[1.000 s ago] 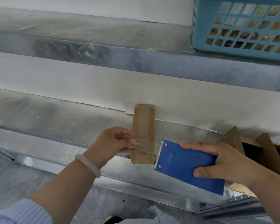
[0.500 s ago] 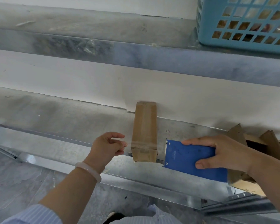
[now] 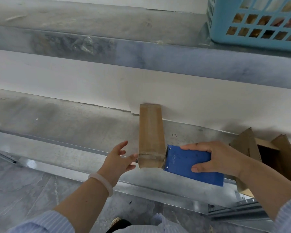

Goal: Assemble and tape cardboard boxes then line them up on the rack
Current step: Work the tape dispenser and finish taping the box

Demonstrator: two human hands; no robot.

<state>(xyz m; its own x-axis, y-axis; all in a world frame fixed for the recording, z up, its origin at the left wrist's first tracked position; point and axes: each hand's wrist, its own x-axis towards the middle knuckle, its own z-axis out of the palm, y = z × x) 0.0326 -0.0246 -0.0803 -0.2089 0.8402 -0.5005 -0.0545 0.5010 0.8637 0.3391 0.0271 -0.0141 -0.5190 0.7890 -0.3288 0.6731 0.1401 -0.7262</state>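
Observation:
A narrow closed cardboard box (image 3: 150, 137) lies on the grey metal rack shelf (image 3: 65, 121), its far end against the white wall. A strip of clear tape crosses its near end. My right hand (image 3: 220, 158) grips a blue tape dispenser (image 3: 188, 163), whose toothed edge touches the box's right near corner. My left hand (image 3: 119, 158) is spread open at the box's left near corner, its thumb touching the taped edge.
An open cardboard box with raised flaps (image 3: 265, 152) stands on the same shelf behind my right wrist. A light blue plastic basket (image 3: 254, 22) sits on the upper shelf at the top right. Grey floor shows below the shelf's front rail (image 3: 74, 167).
The dispenser moved left until its teeth met the box's right corner. My left hand let go of the tape end, pulled back, then opened at the box's left corner.

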